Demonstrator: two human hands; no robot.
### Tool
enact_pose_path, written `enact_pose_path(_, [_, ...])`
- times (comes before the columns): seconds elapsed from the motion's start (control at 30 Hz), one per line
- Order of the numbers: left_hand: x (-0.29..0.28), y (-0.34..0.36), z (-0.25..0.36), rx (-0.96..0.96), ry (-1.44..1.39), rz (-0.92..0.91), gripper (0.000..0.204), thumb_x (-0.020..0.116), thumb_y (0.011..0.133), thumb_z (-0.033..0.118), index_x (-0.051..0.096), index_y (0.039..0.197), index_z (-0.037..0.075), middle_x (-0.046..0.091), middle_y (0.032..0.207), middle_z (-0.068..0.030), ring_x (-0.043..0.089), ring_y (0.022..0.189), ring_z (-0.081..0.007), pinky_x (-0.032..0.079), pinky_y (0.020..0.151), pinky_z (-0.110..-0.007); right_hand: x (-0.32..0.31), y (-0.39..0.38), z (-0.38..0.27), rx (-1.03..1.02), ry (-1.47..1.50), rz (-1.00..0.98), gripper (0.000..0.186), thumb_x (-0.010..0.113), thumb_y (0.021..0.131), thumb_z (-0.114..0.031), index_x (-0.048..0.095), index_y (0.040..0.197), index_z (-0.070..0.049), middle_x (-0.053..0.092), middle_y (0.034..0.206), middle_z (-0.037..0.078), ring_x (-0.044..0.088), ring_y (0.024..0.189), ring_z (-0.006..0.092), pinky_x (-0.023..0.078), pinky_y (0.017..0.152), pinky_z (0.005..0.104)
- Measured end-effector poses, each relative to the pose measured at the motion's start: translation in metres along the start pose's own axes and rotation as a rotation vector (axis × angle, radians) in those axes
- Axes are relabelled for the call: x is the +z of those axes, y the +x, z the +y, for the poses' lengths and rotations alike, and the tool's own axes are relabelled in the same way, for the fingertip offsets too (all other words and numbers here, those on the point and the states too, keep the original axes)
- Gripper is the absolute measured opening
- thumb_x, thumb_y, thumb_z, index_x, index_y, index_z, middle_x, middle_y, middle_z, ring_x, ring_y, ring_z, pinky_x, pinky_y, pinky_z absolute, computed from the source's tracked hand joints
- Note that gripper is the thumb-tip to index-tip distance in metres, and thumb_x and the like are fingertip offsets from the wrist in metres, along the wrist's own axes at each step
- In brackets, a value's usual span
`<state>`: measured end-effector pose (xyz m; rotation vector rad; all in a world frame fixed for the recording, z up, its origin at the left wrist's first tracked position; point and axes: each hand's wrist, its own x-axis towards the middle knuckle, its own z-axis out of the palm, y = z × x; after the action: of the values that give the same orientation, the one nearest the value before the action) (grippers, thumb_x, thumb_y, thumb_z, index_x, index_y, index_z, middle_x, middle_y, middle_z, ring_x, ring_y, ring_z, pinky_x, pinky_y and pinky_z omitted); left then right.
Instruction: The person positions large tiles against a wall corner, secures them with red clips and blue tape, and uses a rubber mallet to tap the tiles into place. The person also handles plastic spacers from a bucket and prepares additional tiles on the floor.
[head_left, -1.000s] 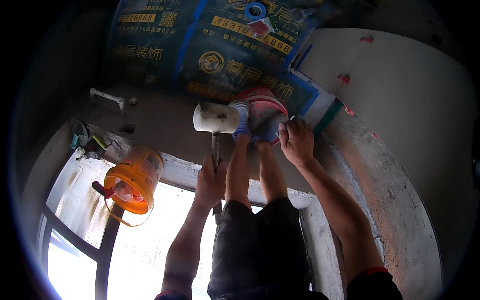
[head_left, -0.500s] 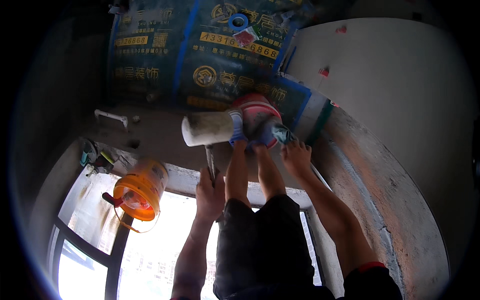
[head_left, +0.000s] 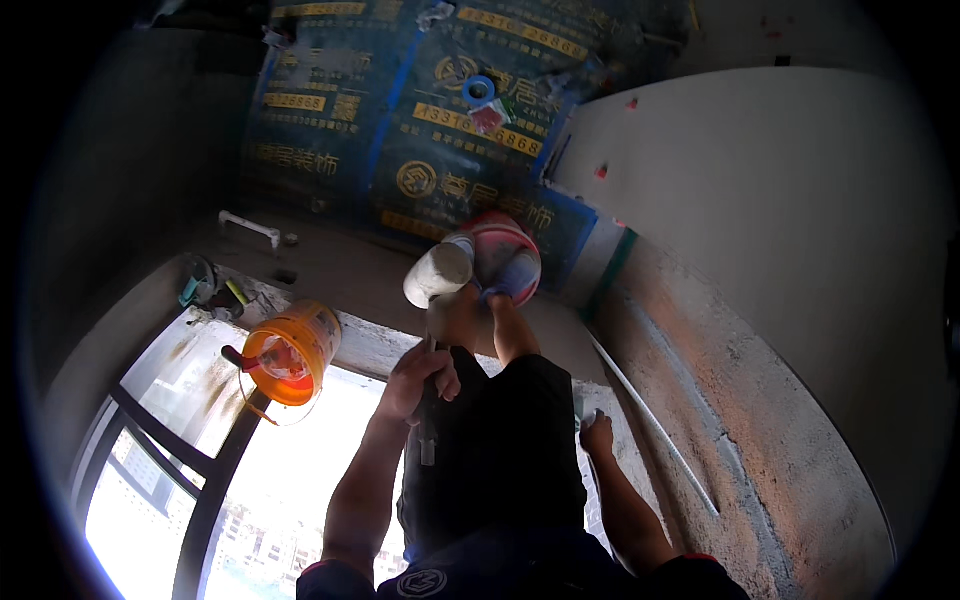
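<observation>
A mallet with a thick whitish head [head_left: 438, 276] stands upright in my left hand [head_left: 420, 380], whose fingers are wrapped round its handle. The handle's lower end shows beneath the fist, in front of my dark shorts. My right hand [head_left: 598, 434] is low beside my right hip, closed on a small green-and-white thing whose kind I cannot make out. Past the mallet head, a red bucket [head_left: 508, 232] sits by my feet, partly hidden by my blue-grey socks or shoes.
An orange bucket [head_left: 322, 335] with a red-handled tool in it stands left, at the window ledge. Behind it lie small tools [head_left: 205, 285]. A white pipe [head_left: 250, 230] is farther left. Dark printed floor sheeting [head_left: 410, 150] carries a blue tape roll [head_left: 478, 91]. A white rod [head_left: 655, 425] leans right.
My right hand has drawn back from near the red bucket to beside my hip, with the green-and-white thing. The mallet head has swung from lying sideways to a more end-on angle. The view has shifted.
</observation>
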<state>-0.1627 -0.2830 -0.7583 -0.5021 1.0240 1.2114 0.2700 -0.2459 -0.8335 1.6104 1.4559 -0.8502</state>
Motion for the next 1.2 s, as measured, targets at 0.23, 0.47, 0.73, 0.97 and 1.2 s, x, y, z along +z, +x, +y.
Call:
enact_pose_path(0.23, [0.112, -0.068, 0.033, 0.07, -0.011, -0.568, 0.048, 0.057, 0.082, 0.004, 0.043, 0.128, -0.001, 0.053, 0.121, -0.0122, 0.043, 0.124, -0.0238, 0.034, 0.102, -0.036, -0.186, -0.104, -0.17, -0.638, 0.642, -0.114, 0.032, 0.061, 0.086, -0.019, 0.052, 0.111, 0.0, 0.061, 0.095, 0.017, 0.061, 0.085, 0.031, 0.049, 0.073, 0.038])
enact_pose_path(0.47, [0.242, -0.121, 0.068, 0.414, 0.517, -0.959, 0.073, 0.073, 0.072, 0.02, 0.039, 0.132, -0.004, 0.057, 0.099, -0.0102, 0.054, 0.096, -0.0191, 0.04, 0.088, -0.033, -0.282, -0.222, -0.187, -0.81, 0.941, -0.949, 0.031, 0.059, 0.09, -0.029, 0.054, 0.111, -0.006, 0.061, 0.088, 0.004, 0.059, 0.08, 0.0126, 0.047, 0.064, 0.0248])
enact_pose_path(0.73, [0.341, -0.174, 0.135, 0.541, 2.017, -0.886, 0.054, 0.069, 0.081, 0.031, 0.052, 0.121, 0.001, 0.058, 0.118, -0.0196, 0.056, 0.109, -0.0286, 0.042, 0.093, -0.037, -0.376, -0.305, -0.102, -1.207, 0.663, 0.334, 0.037, 0.058, 0.09, -0.034, 0.055, 0.106, 0.0, 0.058, 0.07, 0.006, 0.055, 0.067, 0.0175, 0.044, 0.064, 0.033])
enact_pose_path(0.97, [0.476, -0.365, 0.204, 1.641, 1.283, -0.681, 0.049, 0.066, 0.076, 0.018, 0.052, 0.118, -0.002, 0.06, 0.116, -0.0172, 0.056, 0.11, -0.031, 0.04, 0.096, -0.041, -0.351, -0.34, -0.068, -1.331, 1.037, 0.95, 0.027, 0.058, 0.09, -0.026, 0.056, 0.099, -0.001, 0.056, 0.066, 0.007, 0.051, 0.063, 0.0128, 0.043, 0.06, 0.0301])
enact_pose_path(1.2, [0.607, -0.346, 0.127, 2.261, 1.152, -0.572, 0.078, 0.065, 0.083, 0.029, 0.024, 0.141, -0.004, 0.025, 0.146, -0.0246, 0.022, 0.137, -0.0369, 0.016, 0.111, -0.045, -0.374, -0.359, -0.018, -1.208, 1.531, 1.243, 0.035, 0.041, 0.098, -0.037, 0.047, 0.095, -0.002, 0.045, 0.061, -0.001, 0.039, 0.052, 0.0067, 0.034, 0.047, 0.0236])
